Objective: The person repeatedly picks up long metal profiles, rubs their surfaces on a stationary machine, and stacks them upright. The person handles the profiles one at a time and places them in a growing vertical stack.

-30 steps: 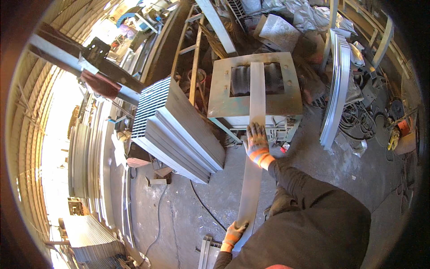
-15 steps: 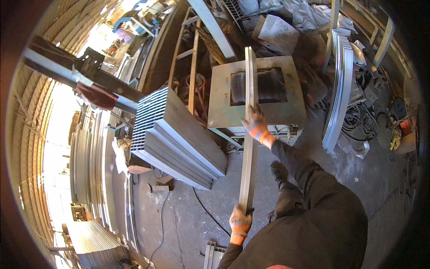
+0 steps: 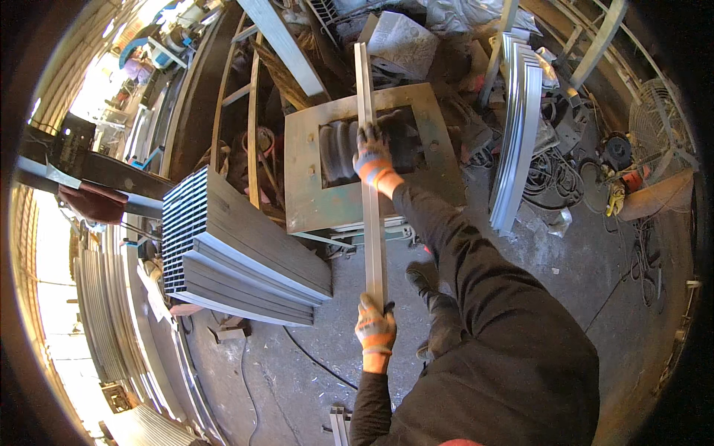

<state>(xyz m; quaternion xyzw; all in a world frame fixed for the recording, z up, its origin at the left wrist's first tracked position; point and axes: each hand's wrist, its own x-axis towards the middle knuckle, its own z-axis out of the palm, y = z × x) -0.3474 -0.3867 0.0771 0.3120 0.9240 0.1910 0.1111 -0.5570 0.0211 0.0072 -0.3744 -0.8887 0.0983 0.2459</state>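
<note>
At lower centre, the left hand [image 3: 375, 327] is gripping the bar [image 3: 374, 245]; higher, the right hand [image 3: 373, 157] is resting on it, fingers extended.

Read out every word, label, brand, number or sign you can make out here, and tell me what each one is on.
None can be read.
Pale, boxy thing behind the machine: faint markings, too blurred to read.
Metal bar in the left hand and under the right hand: no lettering shows.
</note>
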